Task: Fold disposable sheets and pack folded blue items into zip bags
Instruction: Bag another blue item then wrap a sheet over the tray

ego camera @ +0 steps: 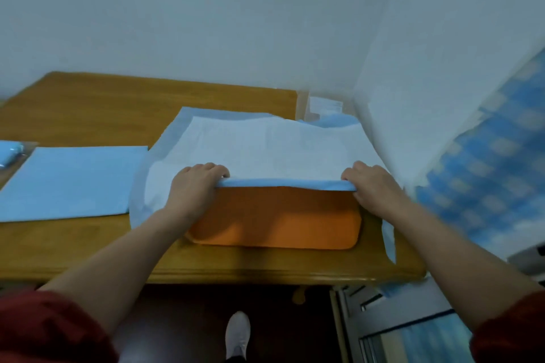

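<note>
1. The desk (88,106) is glossy honey-coloured wood with a rounded, moulded front edge, and it stands against a pale wall.
2. The disposable sheet (265,147) lies across the right half of the desk. It is a broad rectangle with a soft, matte white padded face and a thin blue backing that shows as a border. Its near edge is lifted and rolled, blue side showing, and its right side hangs over the desk's edge.
3. An orange mat (280,215), smooth with rounded corners, lies flat under the sheet, its near part uncovered.
4. A folded blue sheet (70,183), flat and crisp-cornered, rests on the desk to the left, just beside the big sheet.
5. The left hand (194,186) has a narrow grip, fingers curled over the sheet's rolled near edge.
6. The right hand (374,186) pinches the same edge further right, its grip equally tight.
7. A small blue bundle (8,153) sits at the far left in clear wrapping, cut off by the frame.
</note>
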